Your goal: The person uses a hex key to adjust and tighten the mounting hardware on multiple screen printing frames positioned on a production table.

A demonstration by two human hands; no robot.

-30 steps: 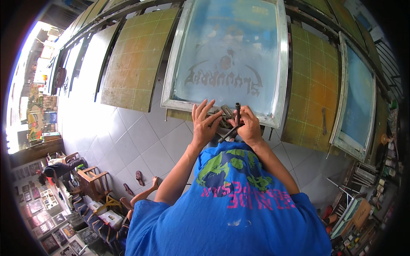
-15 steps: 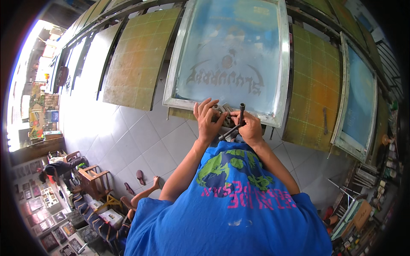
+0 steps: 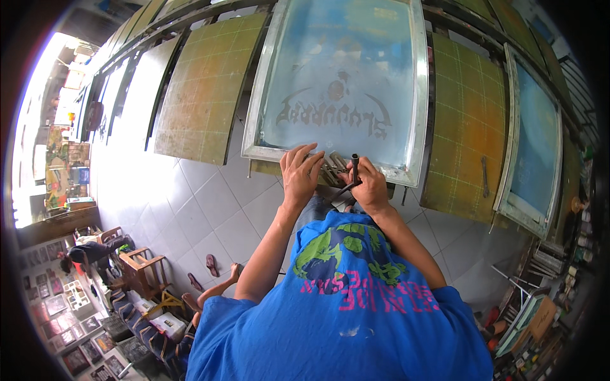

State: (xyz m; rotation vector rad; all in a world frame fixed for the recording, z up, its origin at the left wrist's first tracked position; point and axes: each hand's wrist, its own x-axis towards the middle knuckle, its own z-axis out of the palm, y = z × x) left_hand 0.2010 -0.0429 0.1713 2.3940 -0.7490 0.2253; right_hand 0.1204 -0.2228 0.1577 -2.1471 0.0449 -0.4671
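A large metal-framed printing screen (image 3: 246, 150) with pale blue mesh and a grey design lies in front of me. At its near edge sits a metal clamp (image 3: 335, 170), partly covered by my fingers. My left hand (image 3: 300, 176) is open beside it, fingers stretched over the frame's near edge; their tips are close to the clamp's left side. My right hand (image 3: 371, 189) is closed around a dark angled socket wrench (image 3: 354, 166) at the clamp's right side. One wrench end points up; the other slants down to the left. What the wrench's lower end touches cannot be made out.
Greenish-brown boards (image 3: 206, 89) flank the screen. A spanner (image 3: 485, 176) lies on the right board (image 3: 460, 127), with a second blue-meshed screen (image 3: 534, 140) beyond. At lower left are slippers (image 3: 211, 265), a wooden chair (image 3: 143, 270) and another person's bare leg (image 3: 219, 289).
My left hand has moved left, off the clamp, and its fingers have straightened. The wrench in my right hand has tilted and shifted slightly left, its lower arm now less exposed.
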